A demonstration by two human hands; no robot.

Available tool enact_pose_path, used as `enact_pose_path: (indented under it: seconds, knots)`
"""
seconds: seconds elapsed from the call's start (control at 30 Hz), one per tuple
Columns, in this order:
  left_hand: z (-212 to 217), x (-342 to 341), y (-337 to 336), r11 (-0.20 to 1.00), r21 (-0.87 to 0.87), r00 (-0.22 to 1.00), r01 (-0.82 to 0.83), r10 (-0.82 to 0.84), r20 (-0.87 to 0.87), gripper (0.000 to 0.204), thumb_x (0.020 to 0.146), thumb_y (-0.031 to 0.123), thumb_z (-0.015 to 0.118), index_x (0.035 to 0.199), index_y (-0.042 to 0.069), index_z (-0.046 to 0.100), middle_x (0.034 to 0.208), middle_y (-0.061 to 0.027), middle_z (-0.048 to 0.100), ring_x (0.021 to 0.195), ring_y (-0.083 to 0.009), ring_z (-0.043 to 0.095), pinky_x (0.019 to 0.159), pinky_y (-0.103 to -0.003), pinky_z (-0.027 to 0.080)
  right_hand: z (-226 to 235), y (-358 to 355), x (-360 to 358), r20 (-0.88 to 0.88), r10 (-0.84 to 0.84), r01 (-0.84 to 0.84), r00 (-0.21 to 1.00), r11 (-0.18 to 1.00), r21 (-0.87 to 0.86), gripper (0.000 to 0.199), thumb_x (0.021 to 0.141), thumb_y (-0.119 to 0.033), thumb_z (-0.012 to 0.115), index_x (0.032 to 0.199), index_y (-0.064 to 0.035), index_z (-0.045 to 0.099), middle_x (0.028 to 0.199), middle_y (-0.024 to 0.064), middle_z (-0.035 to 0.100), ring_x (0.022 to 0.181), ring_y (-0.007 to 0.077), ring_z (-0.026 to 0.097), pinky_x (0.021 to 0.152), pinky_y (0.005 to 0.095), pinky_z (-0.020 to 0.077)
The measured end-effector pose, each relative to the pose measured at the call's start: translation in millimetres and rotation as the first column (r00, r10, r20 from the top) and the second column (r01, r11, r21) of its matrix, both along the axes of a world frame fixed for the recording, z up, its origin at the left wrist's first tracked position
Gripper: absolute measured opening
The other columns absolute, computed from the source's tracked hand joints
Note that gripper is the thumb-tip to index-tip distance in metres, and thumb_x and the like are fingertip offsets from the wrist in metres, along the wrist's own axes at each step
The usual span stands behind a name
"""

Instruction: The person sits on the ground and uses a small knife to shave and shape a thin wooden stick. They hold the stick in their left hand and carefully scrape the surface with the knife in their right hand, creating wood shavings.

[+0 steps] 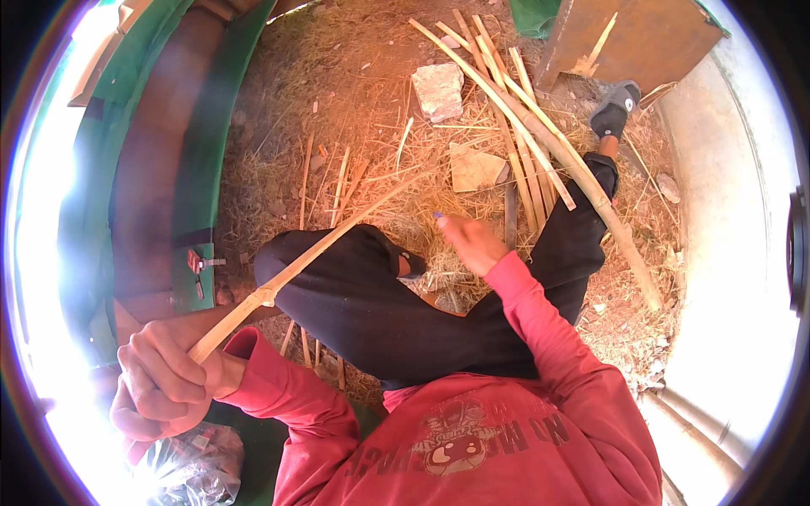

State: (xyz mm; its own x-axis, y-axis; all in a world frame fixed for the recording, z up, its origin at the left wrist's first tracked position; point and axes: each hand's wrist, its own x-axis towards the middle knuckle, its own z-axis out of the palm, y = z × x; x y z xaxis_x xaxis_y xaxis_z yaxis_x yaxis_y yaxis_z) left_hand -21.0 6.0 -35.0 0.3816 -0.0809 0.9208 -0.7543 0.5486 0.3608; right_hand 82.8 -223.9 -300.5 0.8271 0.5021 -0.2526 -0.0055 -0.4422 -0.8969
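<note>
My left hand (pixel 169 379), at the lower left, is closed in a fist around the thick end of a split bamboo strip (pixel 268 293). The strip slants up and away over my bent left leg, a knot partway along it, and its thin far end hangs over the straw. Between my knees is my right hand (pixel 474 243), fingers curled, beside the far part of the strip but apart from it. A small blue spot shows at its fingertips; what it holds, if anything, cannot be made out. Just right of it stands a narrow dark flat piece (pixel 510 215), its kind unclear.
Several bamboo poles and strips (pixel 540 126) lie in a pile ahead, partly over my right leg. Two pale stones (pixel 438 93) sit on the straw-strewn ground. A wooden board (pixel 633 42) leans at the far right. Behind my left hand is a clear plastic bag (pixel 198 464).
</note>
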Motion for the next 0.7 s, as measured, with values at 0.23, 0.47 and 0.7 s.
enact_pose_path:
  seconds: [0.23,0.47,0.7]
  knots:
    - [1,4,-2,0.999,-0.004,0.999,0.032,-0.032,0.003,0.038,0.088,0.033,0.064,0.06,0.011,0.05,0.042,0.0039,0.041,0.027,-0.0043,0.036,0.028,-0.015,0.025,-43,58,31,0.358,-0.035,0.101,0.933,0.981,-0.168,0.043,0.098,-0.038,0.039,0.093,0.0002,0.058,0.067,0.0211,0.062,0.067,0.039,0.062,0.065,0.0479,0.0484]
    - [5,-1,17,0.998,-0.025,0.997,-0.053,0.052,-0.054,0.035,0.087,0.024,0.063,0.057,0.012,0.049,0.04,0.005,0.039,0.027,-0.0032,0.033,0.028,-0.015,0.021,-77,73,61,0.393,0.055,0.102,0.918,0.925,-0.367,0.043,0.098,-0.039,0.04,0.101,-0.0001,0.058,0.068,0.0205,0.063,0.065,0.0342,0.065,0.062,0.0468,0.0522]
    - [0,0,13,0.995,-0.087,0.993,0.043,-0.052,-0.105,0.038,0.084,0.029,0.069,0.056,0.012,0.05,0.041,0.0072,0.039,0.028,-0.0012,0.031,0.031,-0.013,0.017,-216,-22,63,0.203,-0.205,0.288,0.957,0.711,-0.641,0.052,0.096,-0.046,0.042,0.091,-0.0001,0.066,0.088,0.0191,0.067,0.081,0.034,0.066,0.073,0.0444,0.0531]
